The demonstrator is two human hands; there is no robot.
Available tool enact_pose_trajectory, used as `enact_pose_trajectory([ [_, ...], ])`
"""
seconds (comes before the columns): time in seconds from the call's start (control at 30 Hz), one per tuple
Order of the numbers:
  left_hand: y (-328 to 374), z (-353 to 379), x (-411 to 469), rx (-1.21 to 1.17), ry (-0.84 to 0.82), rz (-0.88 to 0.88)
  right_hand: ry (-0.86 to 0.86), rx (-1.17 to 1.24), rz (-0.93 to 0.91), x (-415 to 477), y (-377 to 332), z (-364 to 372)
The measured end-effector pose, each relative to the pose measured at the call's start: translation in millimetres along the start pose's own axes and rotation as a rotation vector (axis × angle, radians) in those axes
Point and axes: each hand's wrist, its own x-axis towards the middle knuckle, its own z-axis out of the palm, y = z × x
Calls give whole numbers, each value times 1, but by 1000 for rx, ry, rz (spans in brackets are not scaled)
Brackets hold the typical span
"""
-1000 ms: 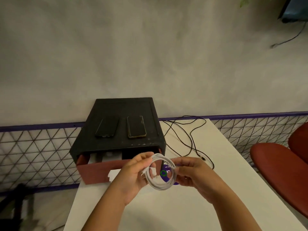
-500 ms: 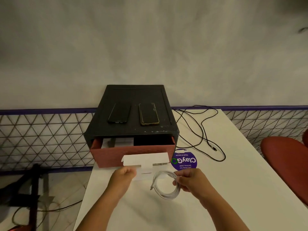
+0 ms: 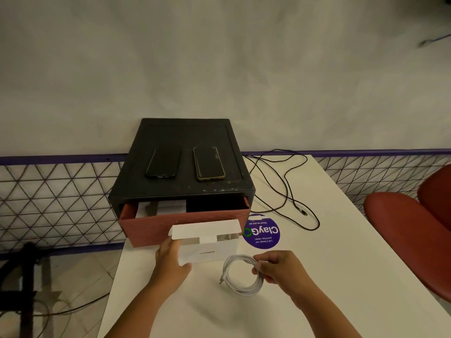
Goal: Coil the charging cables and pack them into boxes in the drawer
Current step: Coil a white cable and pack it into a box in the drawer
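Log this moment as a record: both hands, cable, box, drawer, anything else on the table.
left hand: grips the left end of the white box
right hand: pinches the coiled white cable at its right side
white cable: beside the box, not yet in it
white box: in front of the drawer, flap open
drawer: red, partly out of the black cabinet, something white inside left
phones: two, flat on the cabinet top
black cable: loose and uncoiled on the table
sticker: purple, right of the box
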Motion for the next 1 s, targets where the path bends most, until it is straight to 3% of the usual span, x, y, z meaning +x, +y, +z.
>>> enact_pose_trajectory([
  [0.23,-8,3,10,-58,-75,-2,-32,-4,-30,1,1,0],
  [0.43,-3,13,6,61,-115,69,-60,-14,-44,3,0,1],
  [0.63,-4,22,8,-176,-29,37,-54,17,-40,4,2,-4],
  [0.83,7,28,-11,-48,-70,163,-75,22,-33,0,9,-11],
  [1.0,16,29,-21,-96,-133,124,-73,33,-29,0,11,-14],
])
